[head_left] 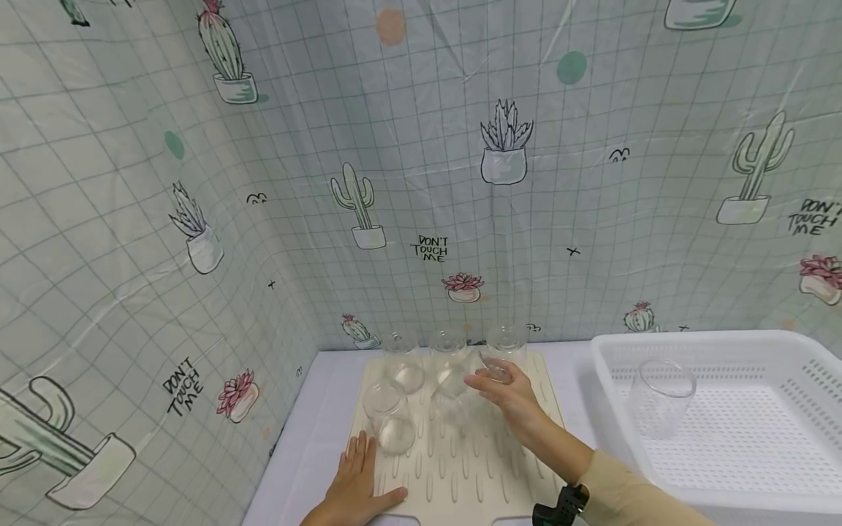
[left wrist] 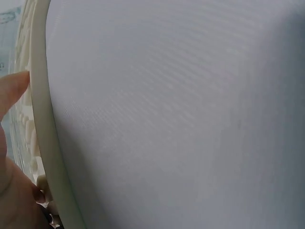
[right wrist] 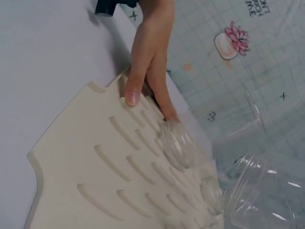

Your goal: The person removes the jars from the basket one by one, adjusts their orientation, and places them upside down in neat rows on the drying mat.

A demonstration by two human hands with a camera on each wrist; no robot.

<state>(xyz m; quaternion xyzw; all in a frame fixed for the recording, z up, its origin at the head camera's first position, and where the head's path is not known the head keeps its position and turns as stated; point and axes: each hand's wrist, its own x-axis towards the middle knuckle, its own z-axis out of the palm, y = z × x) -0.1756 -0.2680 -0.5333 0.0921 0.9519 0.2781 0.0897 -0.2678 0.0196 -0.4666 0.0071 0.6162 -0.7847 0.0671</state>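
Note:
My left hand [head_left: 355,475] lies with straight fingers along the left edge of a cream ridged drainer board [head_left: 473,475]. Its thumb [left wrist: 16,88] reaches over the board's rim in the left wrist view. Towards the board's back right, my right hand [head_left: 516,398] grips a clear drinking glass [head_left: 496,372] between thumb and fingers, which partly cover it. Several other clear glasses stand in rows on the board, among them a front-left glass [head_left: 384,409] near my left fingertips and a middle glass [head_left: 447,409]. A large clear glass [right wrist: 267,191] fills the right wrist view's lower right corner.
To the right stands a white perforated plastic basket [head_left: 750,467], with one clear glass [head_left: 661,402] at its left side. A white cloth [head_left: 296,438] covers the table. Behind and to the left hangs a cactus-print grid curtain [head_left: 421,183].

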